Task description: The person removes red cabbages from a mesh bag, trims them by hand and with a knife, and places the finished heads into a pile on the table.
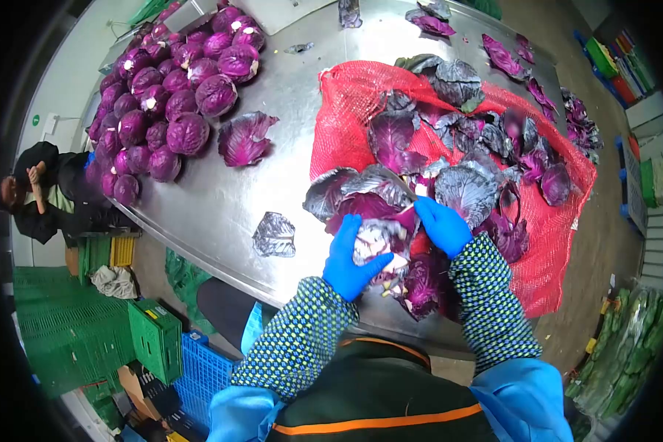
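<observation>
A red cabbage (381,237) with a pale cut base facing up is held low over the front of the table. Around its side grips my left hand (352,262), in a blue glove, with thumb and fingers spread across it. My right hand (442,225), also gloved in blue, has its fingertips closed at the edge of a dark outer cabbage leaf (376,184) on the cabbage's far side. Both hands are above the near edge of a red mesh sack (346,110) strewn with loose purple leaves (464,193).
Whole red cabbages (188,132) are piled at the left of the steel table (287,132). Single leaves lie beside the pile. Behind it stands another person (51,191). Green crates (155,339) and a blue crate (202,372) sit below the table's left edge.
</observation>
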A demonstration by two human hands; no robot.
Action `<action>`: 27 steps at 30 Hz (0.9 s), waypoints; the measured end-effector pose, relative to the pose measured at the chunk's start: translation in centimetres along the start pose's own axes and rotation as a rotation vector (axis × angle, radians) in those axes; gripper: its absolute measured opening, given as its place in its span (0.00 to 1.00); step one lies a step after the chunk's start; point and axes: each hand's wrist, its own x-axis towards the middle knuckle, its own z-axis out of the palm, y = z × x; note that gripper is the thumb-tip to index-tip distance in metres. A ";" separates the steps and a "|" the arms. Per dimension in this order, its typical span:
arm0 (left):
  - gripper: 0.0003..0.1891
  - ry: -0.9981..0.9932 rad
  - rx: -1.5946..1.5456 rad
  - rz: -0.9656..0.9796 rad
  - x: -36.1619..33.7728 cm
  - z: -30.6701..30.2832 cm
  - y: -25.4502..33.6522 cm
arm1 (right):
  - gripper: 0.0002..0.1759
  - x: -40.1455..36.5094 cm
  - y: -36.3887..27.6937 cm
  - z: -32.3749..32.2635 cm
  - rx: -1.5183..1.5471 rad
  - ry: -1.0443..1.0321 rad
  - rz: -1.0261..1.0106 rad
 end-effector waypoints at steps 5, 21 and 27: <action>0.48 -0.035 -0.155 -0.041 -2.2 -0.7 -1.2 | 0.25 -3.2 -4.3 1.6 0.460 -0.037 0.079; 0.49 -0.119 0.098 0.050 -5.1 -1.6 -0.4 | 0.25 -11.1 -5.5 5.1 0.917 0.134 0.421; 0.51 -0.069 0.018 -0.073 -4.8 -0.9 -0.4 | 0.23 -13.4 -7.1 3.2 0.180 0.102 -0.008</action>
